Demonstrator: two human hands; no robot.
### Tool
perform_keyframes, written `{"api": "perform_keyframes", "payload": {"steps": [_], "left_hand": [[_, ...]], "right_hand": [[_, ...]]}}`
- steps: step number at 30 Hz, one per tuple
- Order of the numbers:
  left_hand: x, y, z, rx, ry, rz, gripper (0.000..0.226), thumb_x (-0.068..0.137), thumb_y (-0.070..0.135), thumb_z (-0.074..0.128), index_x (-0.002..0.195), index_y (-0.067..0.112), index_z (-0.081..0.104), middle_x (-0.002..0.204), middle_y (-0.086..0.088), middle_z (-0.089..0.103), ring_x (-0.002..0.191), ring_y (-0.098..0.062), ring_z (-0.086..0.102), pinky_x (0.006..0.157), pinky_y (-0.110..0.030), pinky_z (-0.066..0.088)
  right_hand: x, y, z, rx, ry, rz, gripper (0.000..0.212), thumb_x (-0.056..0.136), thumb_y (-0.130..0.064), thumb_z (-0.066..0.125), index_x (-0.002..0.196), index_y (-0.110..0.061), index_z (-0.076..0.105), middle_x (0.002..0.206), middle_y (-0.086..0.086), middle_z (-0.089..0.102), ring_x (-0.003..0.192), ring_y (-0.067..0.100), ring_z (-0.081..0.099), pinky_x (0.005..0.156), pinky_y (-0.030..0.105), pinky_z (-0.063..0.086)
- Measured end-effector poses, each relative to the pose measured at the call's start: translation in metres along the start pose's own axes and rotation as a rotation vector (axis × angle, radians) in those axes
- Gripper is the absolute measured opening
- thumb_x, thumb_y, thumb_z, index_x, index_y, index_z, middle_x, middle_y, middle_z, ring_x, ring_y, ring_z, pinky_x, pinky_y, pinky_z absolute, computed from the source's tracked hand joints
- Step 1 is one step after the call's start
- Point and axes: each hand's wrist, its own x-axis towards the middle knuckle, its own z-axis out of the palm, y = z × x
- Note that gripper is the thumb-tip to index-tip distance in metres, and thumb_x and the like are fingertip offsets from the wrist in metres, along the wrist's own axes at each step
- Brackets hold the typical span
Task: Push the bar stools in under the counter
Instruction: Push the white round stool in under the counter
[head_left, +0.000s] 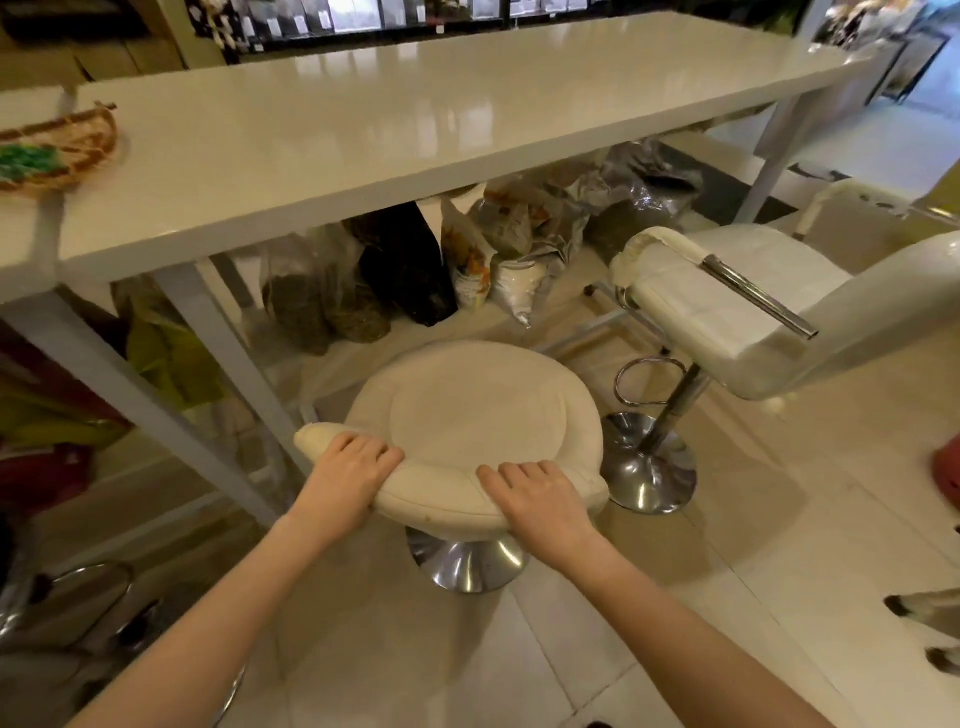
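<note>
Both my hands, left and right, grip stool backrest. Risk: bags under desk near edge block base, stool tips.

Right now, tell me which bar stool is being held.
The round-seated stool in the middle: both hands, left and right, grip its low curved backrest. The square-seated stool to its right stands untouched.
</note>
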Motion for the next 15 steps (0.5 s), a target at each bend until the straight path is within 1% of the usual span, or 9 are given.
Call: {"api": "perform_keyframes", "payload": {"steps": [4,7,9,12,13,15], "left_hand": [[0.0,0.038,0.003,0.004,0.031,-0.125,0.054,0.043,0.01,0.084,0.092,0.018,0.063,0.081,-0.003,0.066,0.074,-0.024,0.064,0.079,-0.034,0.036],[0.005,0.065,0.004,-0.008,0.055,-0.203,0.051,0.044,0.006,0.084,0.091,0.015,0.063,0.08,-0.005,0.066,0.073,-0.025,0.064,0.079,-0.032,0.033],[0.01,0.081,0.003,-0.008,0.086,-0.239,0.051,0.043,0.005,0.084,0.089,0.014,0.064,0.082,-0.006,0.067,0.075,-0.026,0.065,0.082,-0.033,0.036],[0.016,0.103,0.001,0.006,0.112,-0.276,0.055,0.038,0.006,0.088,0.089,0.013,0.068,0.093,-0.009,0.071,0.089,-0.026,0.068,0.087,-0.037,0.044],[0.018,0.109,0.0,0.006,0.117,-0.286,0.056,0.037,0.006,0.088,0.089,0.013,0.069,0.096,-0.01,0.072,0.09,-0.025,0.068,0.085,-0.035,0.047],[0.023,0.121,-0.002,-0.006,0.12,-0.316,0.055,0.037,0.005,0.088,0.089,0.012,0.068,0.094,-0.01,0.072,0.085,-0.025,0.069,0.079,-0.033,0.051]], "right_hand": [[-0.01,0.035,-0.004,0.044,-0.024,-0.127,0.064,0.044,-0.011,0.077,0.104,-0.013,0.054,0.067,0.002,0.061,0.054,0.022,0.057,0.05,0.031,0.045],[-0.013,0.062,-0.005,0.085,-0.038,-0.203,0.067,0.046,-0.011,0.076,0.107,-0.014,0.049,0.07,0.002,0.062,0.056,0.023,0.058,0.051,0.032,0.047],[-0.015,0.079,-0.004,0.106,-0.054,-0.251,0.07,0.046,-0.011,0.076,0.111,-0.014,0.048,0.074,0.004,0.064,0.06,0.025,0.06,0.054,0.033,0.049],[-0.015,0.101,-0.005,0.111,-0.075,-0.316,0.07,0.048,-0.011,0.077,0.114,-0.012,0.053,0.081,0.006,0.066,0.065,0.027,0.062,0.059,0.037,0.052],[-0.015,0.107,-0.006,0.108,-0.076,-0.336,0.068,0.049,-0.011,0.077,0.114,-0.013,0.054,0.081,0.007,0.066,0.065,0.027,0.062,0.059,0.037,0.052],[-0.014,0.118,-0.006,0.116,-0.083,-0.368,0.068,0.05,-0.012,0.078,0.114,-0.013,0.055,0.082,0.007,0.066,0.067,0.027,0.062,0.059,0.038,0.053]]}}
